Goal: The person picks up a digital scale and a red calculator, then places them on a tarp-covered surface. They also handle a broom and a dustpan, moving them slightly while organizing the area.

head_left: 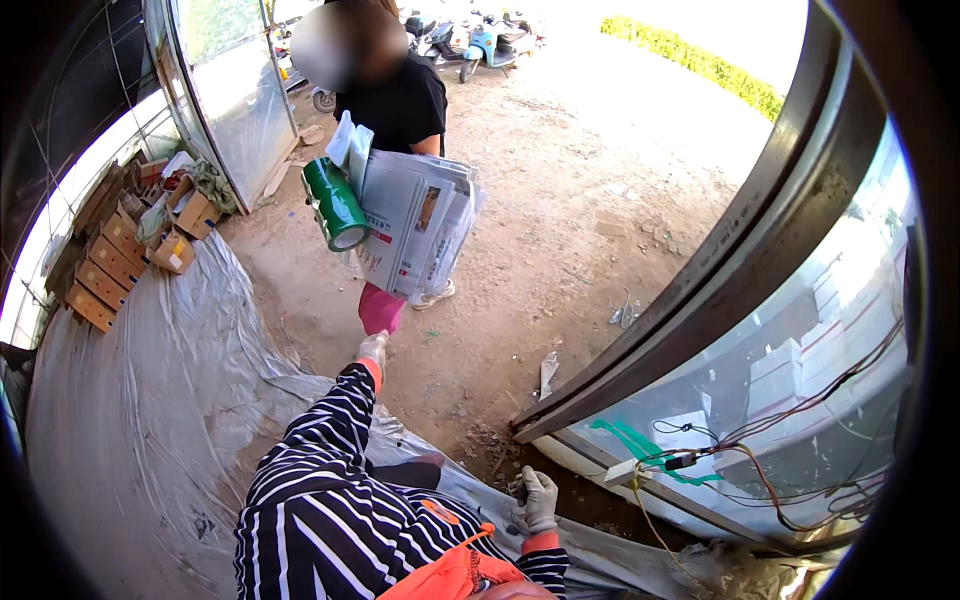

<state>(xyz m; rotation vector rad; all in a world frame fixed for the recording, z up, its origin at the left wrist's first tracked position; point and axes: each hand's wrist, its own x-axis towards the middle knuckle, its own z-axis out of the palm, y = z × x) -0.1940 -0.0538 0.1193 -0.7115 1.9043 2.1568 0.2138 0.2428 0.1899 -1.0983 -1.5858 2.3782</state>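
Observation:
My left hand (373,349), in a pale glove, reaches forward with its fingers closed at the lower end of a pink cloth-like thing (380,309). Just above it is a stack of newspapers in clear plastic (405,215), with a shiny green roll (335,204), like packing tape, against its left side. A person in a black top (405,105) stands behind the stack; their hands are hidden. Low and to the right, my right hand (537,499), also gloved, is curled closed. Something dark shows at its fingers, too unclear to name.
Cardboard boxes (120,255) are piled at the left by plastic sheeting (150,370). A metal door frame (700,260) curves along the right, with loose wires (770,440) over a clear panel. Scooters (490,45) stand far off on bare dirt ground (570,200).

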